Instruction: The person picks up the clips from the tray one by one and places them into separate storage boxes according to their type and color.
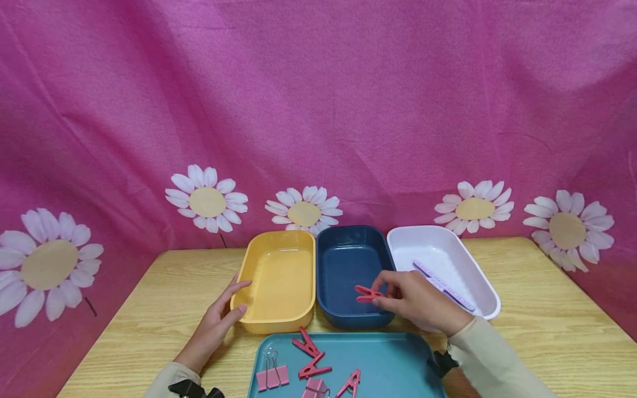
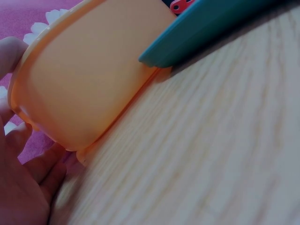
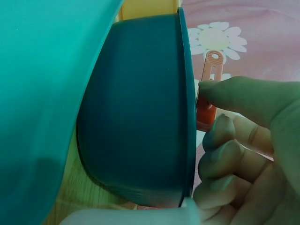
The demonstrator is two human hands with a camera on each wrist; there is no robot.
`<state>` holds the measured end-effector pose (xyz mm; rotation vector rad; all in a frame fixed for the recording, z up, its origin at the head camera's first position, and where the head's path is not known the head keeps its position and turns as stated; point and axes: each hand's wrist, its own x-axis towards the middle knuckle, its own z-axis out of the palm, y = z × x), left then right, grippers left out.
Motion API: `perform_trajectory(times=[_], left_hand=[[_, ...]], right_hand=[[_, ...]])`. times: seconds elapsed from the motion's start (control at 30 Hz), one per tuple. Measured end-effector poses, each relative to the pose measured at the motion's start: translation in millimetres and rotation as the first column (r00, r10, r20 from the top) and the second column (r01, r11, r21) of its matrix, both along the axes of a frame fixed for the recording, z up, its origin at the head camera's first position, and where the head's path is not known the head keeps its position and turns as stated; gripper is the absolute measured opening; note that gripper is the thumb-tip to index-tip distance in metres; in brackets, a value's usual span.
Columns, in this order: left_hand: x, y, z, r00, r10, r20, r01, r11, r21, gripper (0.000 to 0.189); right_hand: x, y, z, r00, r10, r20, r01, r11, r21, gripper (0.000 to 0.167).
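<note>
My right hand pinches a red clothespin between thumb and fingertips, over the front right of the dark blue bin. In the right wrist view the clothespin shows just beyond the bin's rim. At the left side of the yellow bin, my left hand rests with thumb and index finger over the rim. Its other fingers lie low beside the bin's outer wall in the left wrist view.
A teal tray in front holds several red clothespins and pink binder clips. The white bin on the right contains purple, strip-like pieces. The three bins stand side by side on a wooden table before a pink flowered cloth.
</note>
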<state>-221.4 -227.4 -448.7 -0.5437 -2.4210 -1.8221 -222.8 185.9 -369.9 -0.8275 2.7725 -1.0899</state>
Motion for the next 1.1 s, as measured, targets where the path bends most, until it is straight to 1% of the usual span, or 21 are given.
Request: perform_trajectory(times=[0.23,0.7,0.93,1.1], left_hand=[[0.7,0.1,0.5,1.0,-0.002,-0.005,0.002,1.0,0.003,0.043],[0.4,0.0,1.1,1.0,-0.002,-0.004,0.002,1.0,0.001,0.042],[0.9,0.1,1.3,1.0,-0.011,0.004,0.011,1.0,0.015,0.042],[0.8,0.3,1.2,1.0,-0.006,0.014,0.006,1.0,0.016,0.043]], right_hand=[[-0.4,0.6,0.9,1.0,-0.009,0.021,0.009,1.0,0.004,0.016],[-1.2,0.2,-1.6,1.0,0.001,-0.004,-0.001,1.0,0.0,0.015],[-1.2,0.5,-1.7,1.0,-0.003,0.014,0.003,1.0,0.007,0.016],[-1.5,0.8,-1.6,1.0,0.0,0.015,0.0,1.0,0.012,0.018]])
